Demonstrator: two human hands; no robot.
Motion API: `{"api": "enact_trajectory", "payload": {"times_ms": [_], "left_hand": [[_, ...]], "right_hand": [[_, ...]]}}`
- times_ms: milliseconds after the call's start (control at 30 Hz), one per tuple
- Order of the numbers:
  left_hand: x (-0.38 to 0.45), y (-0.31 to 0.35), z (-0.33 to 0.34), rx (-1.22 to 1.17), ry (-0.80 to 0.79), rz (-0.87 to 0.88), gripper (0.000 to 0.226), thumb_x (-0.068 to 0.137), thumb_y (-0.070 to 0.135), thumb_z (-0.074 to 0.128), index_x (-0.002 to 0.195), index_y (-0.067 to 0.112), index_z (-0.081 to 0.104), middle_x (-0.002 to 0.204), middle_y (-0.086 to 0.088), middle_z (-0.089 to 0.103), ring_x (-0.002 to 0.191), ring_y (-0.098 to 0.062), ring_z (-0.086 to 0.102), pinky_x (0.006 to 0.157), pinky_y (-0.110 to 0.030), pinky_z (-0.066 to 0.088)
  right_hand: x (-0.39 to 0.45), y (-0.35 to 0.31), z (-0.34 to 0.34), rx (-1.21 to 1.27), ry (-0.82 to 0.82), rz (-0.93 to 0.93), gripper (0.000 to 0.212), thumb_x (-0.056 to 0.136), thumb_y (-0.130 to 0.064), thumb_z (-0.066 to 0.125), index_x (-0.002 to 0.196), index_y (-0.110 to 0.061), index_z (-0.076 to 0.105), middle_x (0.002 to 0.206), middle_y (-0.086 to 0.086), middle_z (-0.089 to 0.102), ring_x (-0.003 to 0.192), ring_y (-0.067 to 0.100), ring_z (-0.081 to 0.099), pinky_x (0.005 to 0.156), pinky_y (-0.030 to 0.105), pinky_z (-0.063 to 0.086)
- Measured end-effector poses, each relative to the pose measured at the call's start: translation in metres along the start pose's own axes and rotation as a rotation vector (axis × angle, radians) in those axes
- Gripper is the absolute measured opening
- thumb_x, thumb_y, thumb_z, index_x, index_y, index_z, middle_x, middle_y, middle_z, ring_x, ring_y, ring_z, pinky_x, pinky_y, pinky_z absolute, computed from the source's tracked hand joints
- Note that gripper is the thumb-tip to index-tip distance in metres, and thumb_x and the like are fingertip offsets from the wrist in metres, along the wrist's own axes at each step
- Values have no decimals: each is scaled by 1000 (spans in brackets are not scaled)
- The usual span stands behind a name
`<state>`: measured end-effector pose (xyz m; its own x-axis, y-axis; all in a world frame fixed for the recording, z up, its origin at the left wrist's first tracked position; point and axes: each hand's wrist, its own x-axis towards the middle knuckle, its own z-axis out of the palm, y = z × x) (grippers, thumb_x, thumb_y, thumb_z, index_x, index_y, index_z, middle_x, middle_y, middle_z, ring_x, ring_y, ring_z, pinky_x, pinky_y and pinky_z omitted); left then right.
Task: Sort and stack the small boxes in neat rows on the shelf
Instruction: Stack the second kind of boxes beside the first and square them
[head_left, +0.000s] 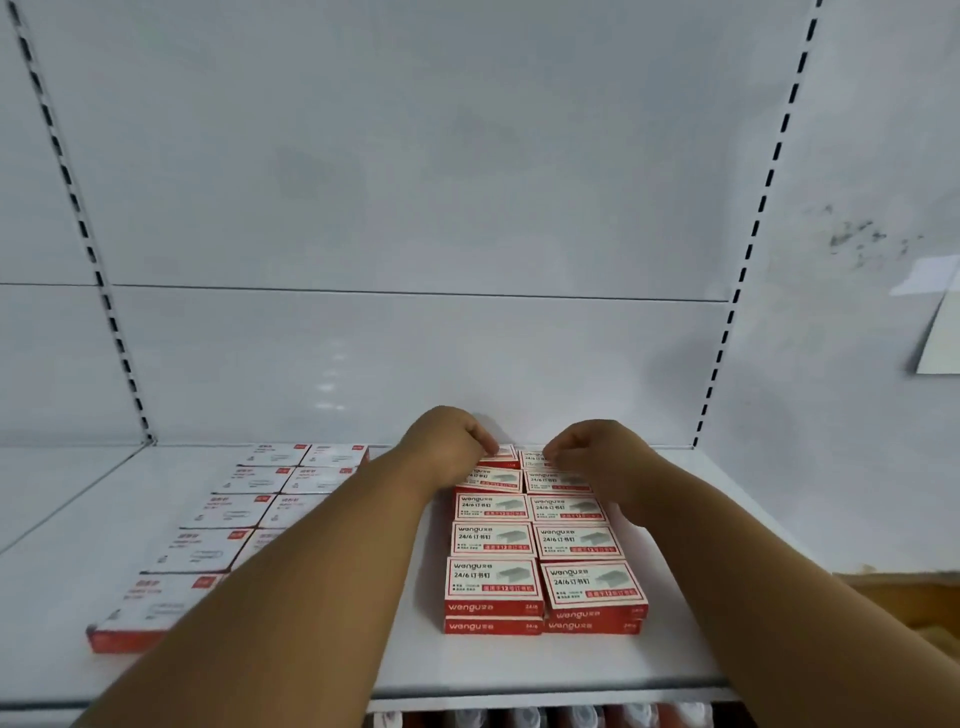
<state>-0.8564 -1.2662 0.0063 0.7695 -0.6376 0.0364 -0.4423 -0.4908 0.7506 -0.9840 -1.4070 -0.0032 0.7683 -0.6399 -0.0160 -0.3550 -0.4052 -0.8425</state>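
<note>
Both forearms reach over the shelf (545, 670) edge; I judge I am squaring the back of the staple boxes (540, 538), two red-and-white rows stacked two high at right; left hand (447, 447) and right hand (597, 452) each pinch a rear box; next, press them flush; paler boxes (234, 519) lie left.

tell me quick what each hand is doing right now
Left hand: fingers curled onto the rearmost left staple box.
Right hand: fingers curled onto the rearmost right staple box.
</note>
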Motion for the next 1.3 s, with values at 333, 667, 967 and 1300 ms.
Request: {"api": "enact_trajectory", "payload": {"times_ms": [333, 667, 967, 1300], "left_hand": [[-11, 2, 14, -252, 37, -95, 29, 91, 4, 48, 88, 21, 71, 92, -1, 72, 83, -20, 70, 76, -34, 59], [-14, 0, 17, -178, -68, -62, 30, 95, 7, 47, 101, 28, 67, 98, 3, 71, 77, -15, 72, 61, -25, 56], [-6, -4, 22, -90, -93, -13, 20, 98, 23, 52, 112, 33, 61, 108, 9, 67, 85, -10, 68, 63, -22, 50], [-3, -6, 26, -84, -128, 8, 30, 97, 19, 48, 113, 38, 64, 113, 8, 68, 91, -12, 68, 76, -26, 55]], "right_hand": [[-5, 6, 11, 91, 59, -10, 17, 88, -13, 58, 93, -24, 69, 92, -2, 73, 82, 17, 72, 79, 37, 60], [-5, 4, 14, 76, 32, 4, 24, 94, -14, 50, 97, -27, 70, 92, -3, 73, 78, 17, 72, 63, 28, 60], [1, 1, 20, -82, 4, -57, 18, 93, -20, 49, 101, -27, 64, 89, -2, 71, 59, 12, 61, 43, 16, 45], [2, -3, 17, -166, -95, -79, 17, 96, -21, 48, 110, -26, 58, 97, -3, 69, 82, 17, 70, 50, 17, 48]]}}
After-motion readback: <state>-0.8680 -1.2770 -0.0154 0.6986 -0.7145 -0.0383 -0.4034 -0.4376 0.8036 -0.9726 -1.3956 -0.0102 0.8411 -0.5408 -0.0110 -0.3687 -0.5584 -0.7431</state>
